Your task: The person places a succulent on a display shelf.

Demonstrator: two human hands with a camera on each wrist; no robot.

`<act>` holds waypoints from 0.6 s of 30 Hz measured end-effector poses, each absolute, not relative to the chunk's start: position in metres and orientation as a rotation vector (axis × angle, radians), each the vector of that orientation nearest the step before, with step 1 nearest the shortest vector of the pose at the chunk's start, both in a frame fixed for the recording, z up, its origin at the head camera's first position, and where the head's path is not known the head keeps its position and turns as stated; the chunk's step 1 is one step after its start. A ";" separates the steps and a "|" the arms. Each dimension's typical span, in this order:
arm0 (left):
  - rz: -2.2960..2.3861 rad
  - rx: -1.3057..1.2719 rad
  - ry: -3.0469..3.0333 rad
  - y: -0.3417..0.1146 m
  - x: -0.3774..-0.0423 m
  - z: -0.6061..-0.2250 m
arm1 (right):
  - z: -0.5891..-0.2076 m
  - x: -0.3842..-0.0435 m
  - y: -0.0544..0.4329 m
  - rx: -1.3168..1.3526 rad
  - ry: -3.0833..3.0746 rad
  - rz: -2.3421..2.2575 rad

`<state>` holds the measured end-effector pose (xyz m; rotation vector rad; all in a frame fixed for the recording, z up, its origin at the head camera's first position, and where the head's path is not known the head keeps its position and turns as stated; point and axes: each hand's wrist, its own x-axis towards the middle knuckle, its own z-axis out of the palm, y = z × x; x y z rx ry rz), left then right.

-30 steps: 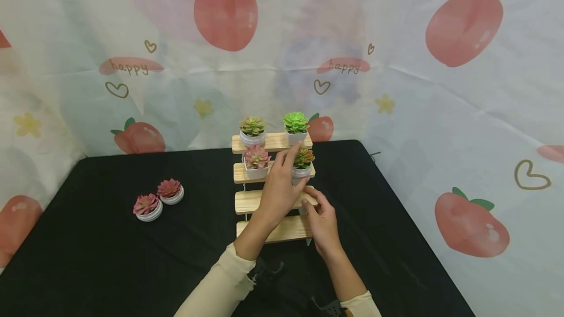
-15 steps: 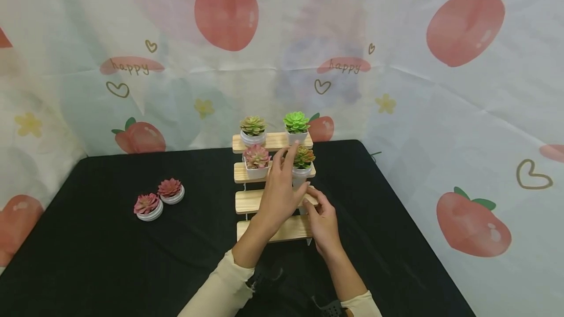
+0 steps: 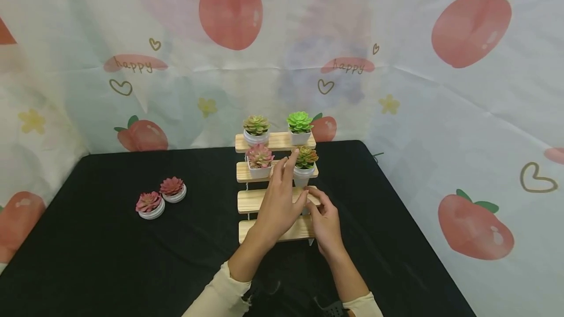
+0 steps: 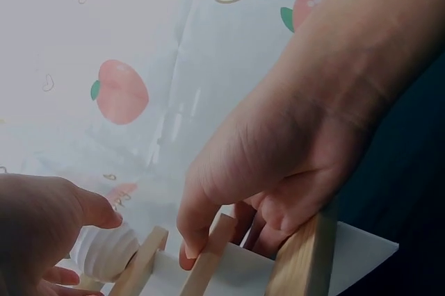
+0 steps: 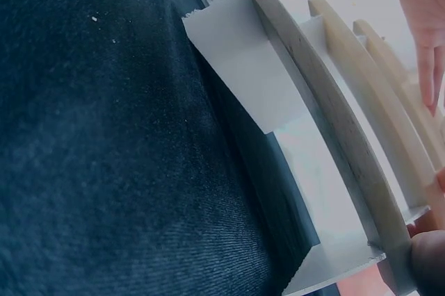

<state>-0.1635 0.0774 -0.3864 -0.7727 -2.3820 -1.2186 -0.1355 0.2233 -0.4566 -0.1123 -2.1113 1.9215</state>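
Note:
In the head view a stepped wooden display stand (image 3: 253, 202) has several pale boards. My left hand (image 3: 278, 204) reaches over it with long fingers beside the white round pot of a brown-green succulent (image 3: 305, 158) on the second board from the top. The thumb lies just below that pot; in the left wrist view its tip overlaps the white pot (image 4: 104, 251). My right hand (image 3: 327, 221) grips the right end of the third board, and its fingers (image 4: 198, 223) curl over a board edge in the left wrist view. Part of the third board is hidden behind my hands.
On the top board stand a dull green succulent (image 3: 256, 125) and a bright green one (image 3: 300, 123). A pink succulent (image 3: 260, 156) sits left on the second board. Two red succulents (image 3: 149, 202) in white pots lie left on the black tablecloth (image 3: 101, 258). A printed curtain (image 3: 286, 23) hangs behind.
The left hand has shifted slightly downward, its fingertips a little lower beside the pot. The right hand keeps its place at the stand. The whole view has drifted slightly.

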 end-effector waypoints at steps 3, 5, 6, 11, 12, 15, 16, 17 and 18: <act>-1.202 -0.778 -2.372 0.076 -0.159 -0.387 | -0.457 -0.136 0.223 -0.106 -2.101 1.930; -1.187 -0.778 -2.373 0.074 -0.156 -0.388 | -0.457 -0.136 0.223 -0.100 -2.090 1.942; -1.180 -0.778 -2.376 0.073 -0.154 -0.389 | -0.458 -0.136 0.222 -0.096 -2.087 1.948; -1.131 -0.787 -2.377 0.066 -0.149 -0.391 | -0.459 -0.136 0.222 -0.077 -2.087 1.965; -1.120 -0.792 -2.376 0.064 -0.148 -0.392 | -0.459 -0.136 0.222 -0.073 -2.086 1.964; -1.098 -0.810 -2.347 0.060 -0.149 -0.394 | -0.459 -0.136 0.223 -0.064 -2.075 1.971; -1.094 -0.815 -2.335 0.059 -0.149 -0.395 | -0.459 -0.136 0.223 -0.060 -2.072 1.975; -1.093 -0.824 -2.321 0.058 -0.150 -0.396 | -0.458 -0.136 0.223 -0.060 -2.071 1.978; -1.091 -0.833 -2.306 0.056 -0.150 -0.398 | -0.458 -0.136 0.223 -0.053 -2.069 1.983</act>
